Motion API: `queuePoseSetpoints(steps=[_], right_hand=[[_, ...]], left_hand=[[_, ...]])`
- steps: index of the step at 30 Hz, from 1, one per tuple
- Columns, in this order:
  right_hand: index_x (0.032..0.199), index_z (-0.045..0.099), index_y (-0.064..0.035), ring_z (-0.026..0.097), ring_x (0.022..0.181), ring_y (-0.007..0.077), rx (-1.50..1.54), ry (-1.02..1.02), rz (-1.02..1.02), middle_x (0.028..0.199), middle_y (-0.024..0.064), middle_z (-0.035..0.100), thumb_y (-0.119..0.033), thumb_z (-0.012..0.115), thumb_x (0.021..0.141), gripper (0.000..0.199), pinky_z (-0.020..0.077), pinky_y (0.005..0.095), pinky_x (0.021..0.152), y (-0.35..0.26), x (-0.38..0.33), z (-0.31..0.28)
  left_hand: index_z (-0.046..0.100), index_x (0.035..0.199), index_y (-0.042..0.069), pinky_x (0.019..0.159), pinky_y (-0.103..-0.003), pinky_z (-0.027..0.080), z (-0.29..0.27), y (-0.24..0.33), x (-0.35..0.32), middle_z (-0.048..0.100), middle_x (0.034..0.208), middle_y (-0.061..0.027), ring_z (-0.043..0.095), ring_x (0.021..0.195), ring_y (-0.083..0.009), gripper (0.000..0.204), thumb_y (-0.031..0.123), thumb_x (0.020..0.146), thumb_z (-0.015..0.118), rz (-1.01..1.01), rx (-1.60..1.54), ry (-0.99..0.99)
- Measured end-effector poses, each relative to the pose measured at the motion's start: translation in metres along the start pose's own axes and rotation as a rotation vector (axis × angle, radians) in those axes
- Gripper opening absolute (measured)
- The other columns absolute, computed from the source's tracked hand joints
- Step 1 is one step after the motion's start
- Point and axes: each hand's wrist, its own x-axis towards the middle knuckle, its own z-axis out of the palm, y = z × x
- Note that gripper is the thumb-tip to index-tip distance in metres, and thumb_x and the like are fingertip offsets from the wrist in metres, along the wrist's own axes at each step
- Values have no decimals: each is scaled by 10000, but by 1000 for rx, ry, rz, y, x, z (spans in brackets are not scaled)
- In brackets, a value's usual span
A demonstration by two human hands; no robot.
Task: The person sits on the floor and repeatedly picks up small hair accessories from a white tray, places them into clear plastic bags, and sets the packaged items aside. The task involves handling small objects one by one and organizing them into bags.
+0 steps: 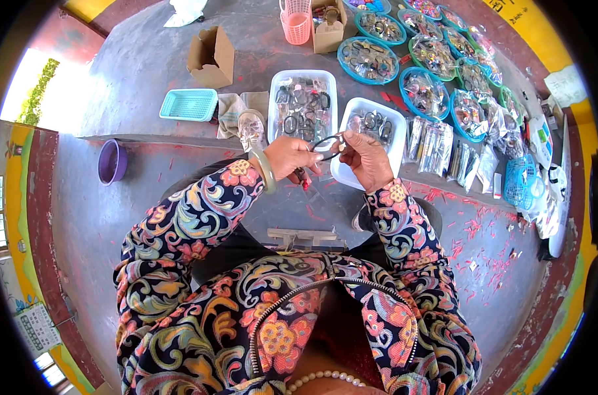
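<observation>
My left hand (287, 158), with a pale green bangle (265, 170) at its wrist, pinches the left side of a thin black loop (323, 139), which looks like a hair tie or cord bracelet. The fingers of my right hand (367, 160) grip its other end, where a small light-coloured piece shows. A small dark and red item (303, 180) hangs below my left fingers; its kind is unclear. Just beyond my hands stand a white tray (272, 89) of bagged dark loops and small pieces and a second white tray (399, 141) with similar bags, partly covered by my right hand.
Bagged trinkets fill several round blue and green baskets (369, 80) at the far right. Beside them lie long clear packets (428, 140). On the left are a turquoise basket (188, 105), a cardboard box (211, 58) and a purple tub (112, 162). Red scraps litter the floor.
</observation>
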Motion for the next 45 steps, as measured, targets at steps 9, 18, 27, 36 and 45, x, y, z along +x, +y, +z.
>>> queuePoseSetpoints(steps=[9, 18, 27, 36, 45], right_hand=[[868, 608, -8, 574, 667, 117, -170, -97, 37, 781, 87, 634, -140, 594, 786, 156, 429, 209, 586, -6, 3, -8], [926, 595, 2, 575, 757, 118, -355, -254, 112, 847, 69, 628, -126, 614, 769, 204, 425, 213, 632, -12, -4, 7], [899, 605, -1, 545, 717, 99, -454, -286, 33, 785, 42, 619, -110, 629, 753, 184, 415, 231, 656, -2, -2, 12], [812, 625, 0, 532, 657, 100, -333, -36, -98, 704, 41, 611, -119, 633, 753, 133, 400, 218, 635, 4, 3, 14], [824, 596, -24, 541, 660, 100, -198, 21, -155, 718, 31, 594, -133, 599, 793, 113, 411, 215, 641, 16, 12, 11]], left_hand=[[584, 826, -13, 407, -193, 436, -15, 2, -1, 621, 735, -78, 594, 542, -122, 262, 246, 831, 547, 113, -80, 202], [600, 760, -7, 403, -185, 426, -20, 5, -8, 592, 631, -37, 593, 540, -97, 221, 202, 824, 563, 229, 151, 190], [599, 737, -6, 488, -240, 449, -10, -4, -5, 572, 564, -52, 572, 526, -100, 207, 186, 807, 567, 427, 546, 51], [587, 819, -12, 414, -221, 438, -9, 7, -7, 572, 649, -31, 590, 512, -120, 239, 226, 793, 589, 86, 135, 41], [603, 837, -10, 413, -189, 436, -12, 1, -3, 609, 700, -56, 590, 506, -111, 236, 214, 836, 530, 96, 25, 67]])
